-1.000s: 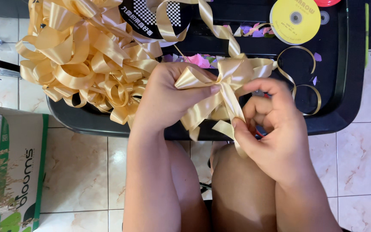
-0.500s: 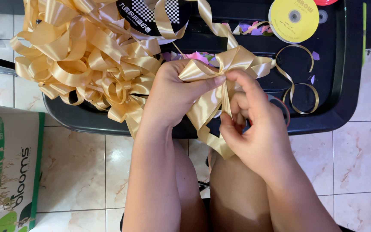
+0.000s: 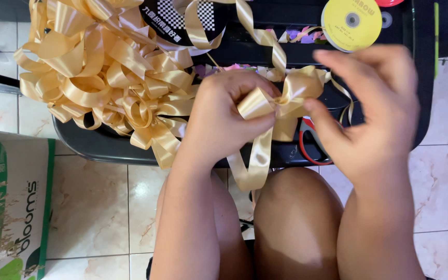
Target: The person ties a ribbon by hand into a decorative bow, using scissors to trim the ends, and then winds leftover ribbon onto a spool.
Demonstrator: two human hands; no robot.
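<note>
1. Bow [image 3: 281, 98] pinched at its knot by left hand [image 3: 224, 119] fingers, over tray [image 3: 105, 145] front edge, keeping loops gathered.
2. Right hand [image 3: 374, 114] beside it, fingers released, spread.
3. Finished bows [image 3: 99, 78] piled at tray's left corner.

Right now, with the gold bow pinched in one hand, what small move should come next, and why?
Probably bring the right hand back onto the bow. The left hand pinches its centre alone, the right hand's fingers are spread just off the loops, and a loose ribbon tail hangs down unsecured.
</note>
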